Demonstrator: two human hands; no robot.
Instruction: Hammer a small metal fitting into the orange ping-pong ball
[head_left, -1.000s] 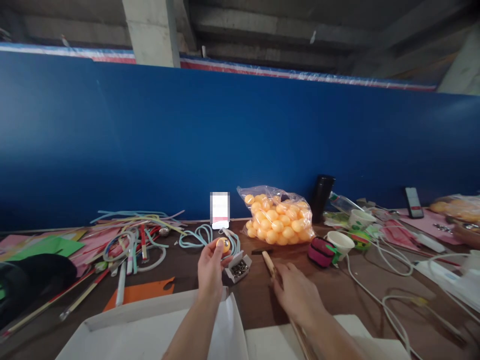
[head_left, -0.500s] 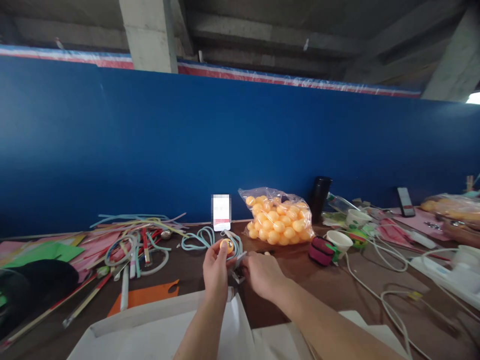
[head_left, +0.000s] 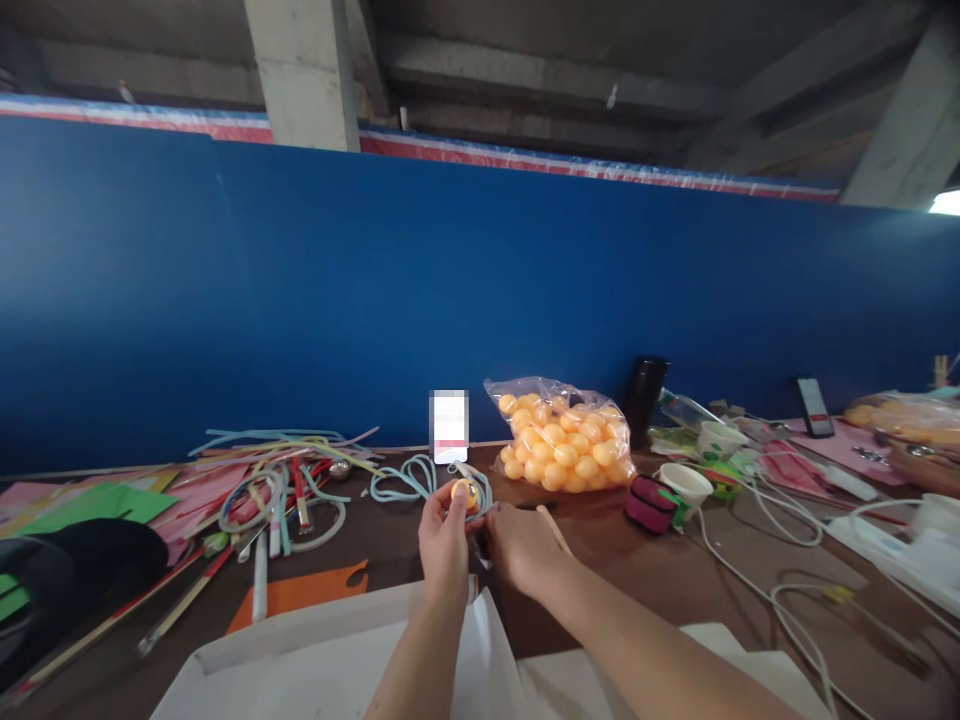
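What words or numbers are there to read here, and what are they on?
There are none I can read.
Middle phone by the blue panel: the screen is pixelated.
Right-hand phone: too small and blurred.
Orange ball in the left hand: I can't make out any letters.

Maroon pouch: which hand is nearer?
Right. The right hand is left of the maroon pouch, apart from it; the left hand is farther left, holding an orange ball.
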